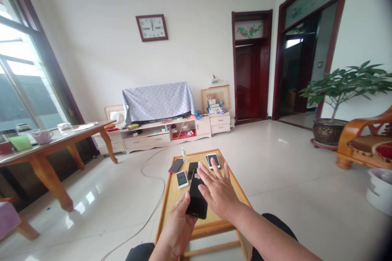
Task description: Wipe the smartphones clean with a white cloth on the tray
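My left hand (pixel 177 224) grips the near end of a black phone (pixel 196 202), holding it screen-up over a small wooden table (pixel 171 195). The fingers of my right hand (pixel 216 189) are stretched out and lie flat across the phone's screen. Farther back on the table lie a white phone (pixel 181 179), a dark phone with a red edge (pixel 175 165), another black phone (pixel 192 169) and a white-framed phone (pixel 212 160). A small clear bottle (pixel 184 155) stands at the table's far edge.
A cable (pixel 153 208) runs over the tiled floor left of the table. A long wooden table (pixel 45 147) with cups stands at the left. A low TV cabinet (pixel 159 130) lines the far wall. A potted plant (pixel 333 102), wooden chair (pixel 364 138) and white bucket (pixel 379 189) stand at the right.
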Demonstrator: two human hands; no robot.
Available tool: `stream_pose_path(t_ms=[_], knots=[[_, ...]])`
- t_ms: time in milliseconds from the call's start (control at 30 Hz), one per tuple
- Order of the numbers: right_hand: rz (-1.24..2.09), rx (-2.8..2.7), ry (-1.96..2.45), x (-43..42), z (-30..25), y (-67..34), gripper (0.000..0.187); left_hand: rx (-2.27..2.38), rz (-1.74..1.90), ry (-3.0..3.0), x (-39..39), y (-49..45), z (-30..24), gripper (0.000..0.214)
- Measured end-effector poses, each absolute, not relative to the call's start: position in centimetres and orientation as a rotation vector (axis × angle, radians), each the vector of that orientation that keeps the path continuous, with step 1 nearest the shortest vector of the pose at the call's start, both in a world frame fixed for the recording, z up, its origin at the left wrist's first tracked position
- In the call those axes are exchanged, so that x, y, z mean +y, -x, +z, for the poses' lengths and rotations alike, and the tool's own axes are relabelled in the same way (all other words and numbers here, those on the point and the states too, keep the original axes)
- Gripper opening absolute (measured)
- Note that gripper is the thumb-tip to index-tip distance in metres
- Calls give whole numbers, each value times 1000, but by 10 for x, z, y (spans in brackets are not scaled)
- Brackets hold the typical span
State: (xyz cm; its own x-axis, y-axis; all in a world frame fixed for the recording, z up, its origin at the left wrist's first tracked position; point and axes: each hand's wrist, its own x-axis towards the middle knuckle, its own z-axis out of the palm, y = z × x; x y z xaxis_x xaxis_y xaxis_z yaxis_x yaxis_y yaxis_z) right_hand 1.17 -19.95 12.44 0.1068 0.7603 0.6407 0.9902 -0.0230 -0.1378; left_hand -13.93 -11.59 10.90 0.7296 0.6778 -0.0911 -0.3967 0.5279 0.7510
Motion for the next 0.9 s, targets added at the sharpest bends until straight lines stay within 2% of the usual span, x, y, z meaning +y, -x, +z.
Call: stream_pose_path(t_ms=[167,367,567,767,900], knots=[[-429,-1987,1666,-209,119,11,58,428,700,-786,-113,142,107,49],[-450,-1734,1859,-191,139,3,53,487,729,-816,-116,136,106,61],[-387,-2062,1584,-213,122,35,62,635,675,-679,-102,141,104,80],[-502,-1767,1748,-198,124,3,53,501,712,-782,-104,141,101,59],[-526,-1674,1796,-193,126,-1,53,541,721,-831,-106,137,103,63]])
